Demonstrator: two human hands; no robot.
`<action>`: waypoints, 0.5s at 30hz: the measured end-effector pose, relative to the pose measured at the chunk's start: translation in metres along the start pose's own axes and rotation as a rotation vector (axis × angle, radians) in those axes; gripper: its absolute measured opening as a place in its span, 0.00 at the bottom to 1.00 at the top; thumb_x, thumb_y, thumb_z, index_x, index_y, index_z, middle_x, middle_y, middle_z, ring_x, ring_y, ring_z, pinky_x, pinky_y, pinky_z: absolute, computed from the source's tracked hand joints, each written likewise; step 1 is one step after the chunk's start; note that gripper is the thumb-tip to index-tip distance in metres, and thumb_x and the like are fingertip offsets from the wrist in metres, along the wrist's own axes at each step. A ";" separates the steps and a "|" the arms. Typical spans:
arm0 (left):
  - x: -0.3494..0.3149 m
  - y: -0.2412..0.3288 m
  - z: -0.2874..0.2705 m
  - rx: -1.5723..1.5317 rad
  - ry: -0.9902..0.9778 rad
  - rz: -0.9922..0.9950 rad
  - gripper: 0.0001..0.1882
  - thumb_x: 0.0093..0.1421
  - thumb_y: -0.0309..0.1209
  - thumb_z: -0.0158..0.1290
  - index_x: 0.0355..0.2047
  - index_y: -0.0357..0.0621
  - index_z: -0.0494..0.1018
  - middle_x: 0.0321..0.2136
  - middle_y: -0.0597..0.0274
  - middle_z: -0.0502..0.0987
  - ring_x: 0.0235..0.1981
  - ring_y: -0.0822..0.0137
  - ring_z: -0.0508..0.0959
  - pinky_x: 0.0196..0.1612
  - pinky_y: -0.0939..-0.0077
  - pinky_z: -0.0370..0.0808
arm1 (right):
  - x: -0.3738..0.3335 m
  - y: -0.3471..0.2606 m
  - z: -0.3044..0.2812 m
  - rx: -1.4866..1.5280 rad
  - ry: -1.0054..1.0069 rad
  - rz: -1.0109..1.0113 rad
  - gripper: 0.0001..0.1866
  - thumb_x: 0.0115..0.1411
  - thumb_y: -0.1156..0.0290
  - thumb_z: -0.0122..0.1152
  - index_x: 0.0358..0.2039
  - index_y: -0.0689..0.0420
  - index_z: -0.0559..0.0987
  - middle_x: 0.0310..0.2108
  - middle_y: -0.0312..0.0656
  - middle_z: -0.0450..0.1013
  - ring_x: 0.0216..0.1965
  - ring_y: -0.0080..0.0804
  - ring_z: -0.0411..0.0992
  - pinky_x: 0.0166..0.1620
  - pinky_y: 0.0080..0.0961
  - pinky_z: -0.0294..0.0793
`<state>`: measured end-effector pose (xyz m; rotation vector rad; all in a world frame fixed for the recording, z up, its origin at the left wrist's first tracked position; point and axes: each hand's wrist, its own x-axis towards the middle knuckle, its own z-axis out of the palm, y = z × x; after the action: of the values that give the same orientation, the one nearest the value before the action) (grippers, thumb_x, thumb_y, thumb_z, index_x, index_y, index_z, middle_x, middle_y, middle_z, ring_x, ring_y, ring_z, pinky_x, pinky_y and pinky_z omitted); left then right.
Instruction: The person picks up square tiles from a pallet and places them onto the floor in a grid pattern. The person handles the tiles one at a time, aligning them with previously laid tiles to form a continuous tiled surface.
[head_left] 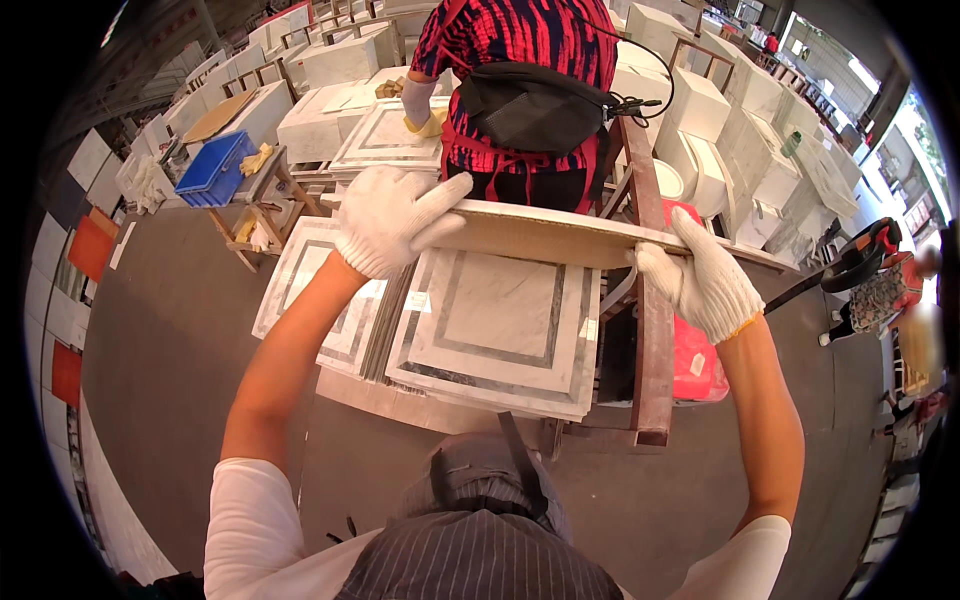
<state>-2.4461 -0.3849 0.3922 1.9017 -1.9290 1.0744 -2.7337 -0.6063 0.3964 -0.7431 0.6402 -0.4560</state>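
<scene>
Between both my gloved hands a flat slab [545,238] is held up nearly on edge, with a pale top edge and a tan face toward me. My left hand [398,220], in a white knit glove, is closed over its left end. The white-gloved right hand [703,280] grips the other end, thumb on the near face and fingers behind. Under the slab lies a stack of white marble tiles [495,310] with grey square borders and a small white label. A second stack of bordered tiles [335,290] stands close to its left. The slab's far face is hidden.
Just ahead, a co-worker [530,90] in a red-and-black shirt faces away, beside another tile stack [392,130]. A brown metal frame [655,360] stands right of the stacks, with a red container [697,360] beyond. Left is a blue crate [217,168] on a wooden stand.
</scene>
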 end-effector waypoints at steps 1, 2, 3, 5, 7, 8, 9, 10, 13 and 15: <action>0.009 -0.003 0.004 -0.008 -0.031 -0.005 0.18 0.55 0.44 0.55 0.46 0.57 0.76 0.26 0.67 0.76 0.29 0.60 0.75 0.38 0.61 0.70 | 0.009 -0.003 -0.001 0.005 -0.006 -0.008 0.22 0.68 0.59 0.52 0.43 0.72 0.68 0.34 0.57 0.74 0.30 0.42 0.79 0.34 0.28 0.85; 0.016 -0.005 0.009 -0.001 -0.037 -0.033 0.18 0.56 0.44 0.55 0.47 0.58 0.75 0.26 0.66 0.76 0.30 0.59 0.75 0.38 0.61 0.70 | 0.015 -0.007 -0.002 0.010 -0.015 -0.020 0.23 0.68 0.59 0.52 0.43 0.72 0.68 0.33 0.56 0.74 0.30 0.42 0.79 0.34 0.28 0.85; 0.021 -0.007 0.016 0.005 -0.043 -0.061 0.18 0.57 0.43 0.55 0.48 0.58 0.75 0.26 0.65 0.76 0.30 0.59 0.75 0.39 0.61 0.70 | 0.026 -0.009 -0.010 -0.028 -0.017 -0.088 0.24 0.66 0.56 0.54 0.46 0.69 0.68 0.37 0.57 0.73 0.34 0.43 0.78 0.33 0.29 0.84; 0.032 -0.006 0.028 0.045 -0.084 -0.122 0.20 0.59 0.41 0.54 0.51 0.57 0.73 0.29 0.61 0.77 0.33 0.56 0.76 0.41 0.60 0.69 | 0.041 -0.011 -0.012 -0.037 0.007 -0.143 0.25 0.65 0.55 0.55 0.48 0.66 0.67 0.40 0.57 0.71 0.39 0.44 0.77 0.34 0.30 0.84; 0.046 0.001 0.033 0.001 -0.064 -0.154 0.20 0.59 0.40 0.53 0.52 0.56 0.72 0.31 0.59 0.77 0.35 0.56 0.75 0.43 0.60 0.69 | 0.051 -0.015 -0.007 -0.081 0.075 -0.210 0.28 0.64 0.51 0.56 0.52 0.61 0.66 0.45 0.56 0.68 0.45 0.46 0.74 0.36 0.32 0.84; 0.052 0.001 0.034 -0.023 -0.052 -0.169 0.20 0.60 0.40 0.53 0.52 0.55 0.72 0.32 0.58 0.77 0.36 0.56 0.75 0.43 0.60 0.69 | 0.057 -0.016 -0.004 -0.101 0.089 -0.231 0.28 0.64 0.50 0.55 0.52 0.62 0.66 0.45 0.56 0.68 0.45 0.46 0.74 0.36 0.33 0.84; 0.055 -0.003 0.037 -0.085 -0.117 -0.190 0.21 0.61 0.43 0.51 0.54 0.54 0.71 0.35 0.54 0.76 0.40 0.53 0.75 0.46 0.58 0.69 | 0.062 -0.017 -0.003 -0.121 0.104 -0.253 0.29 0.64 0.49 0.54 0.52 0.62 0.66 0.45 0.56 0.68 0.44 0.47 0.75 0.36 0.34 0.84; 0.059 -0.009 0.039 -0.108 -0.152 -0.188 0.22 0.62 0.45 0.50 0.54 0.54 0.71 0.35 0.54 0.76 0.39 0.53 0.75 0.46 0.58 0.69 | 0.067 -0.016 0.000 -0.138 0.121 -0.275 0.30 0.64 0.49 0.54 0.53 0.63 0.65 0.44 0.56 0.68 0.44 0.47 0.75 0.37 0.34 0.84; 0.076 -0.023 0.033 -0.182 -0.343 -0.210 0.28 0.64 0.53 0.43 0.58 0.53 0.68 0.38 0.49 0.77 0.43 0.48 0.75 0.49 0.58 0.69 | 0.069 -0.012 0.017 -0.181 0.181 -0.337 0.33 0.65 0.47 0.51 0.55 0.65 0.63 0.47 0.60 0.68 0.45 0.50 0.75 0.37 0.39 0.83; 0.083 -0.035 0.041 -0.236 -0.408 -0.238 0.31 0.64 0.58 0.41 0.59 0.55 0.66 0.42 0.46 0.77 0.46 0.47 0.75 0.51 0.59 0.70 | 0.074 -0.008 0.021 -0.161 0.176 -0.361 0.32 0.65 0.48 0.51 0.56 0.63 0.62 0.48 0.62 0.68 0.45 0.51 0.75 0.38 0.41 0.82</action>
<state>-2.4109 -0.4708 0.4274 2.2636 -1.8499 0.3931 -2.6676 -0.6449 0.3866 -0.9847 0.7157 -0.8149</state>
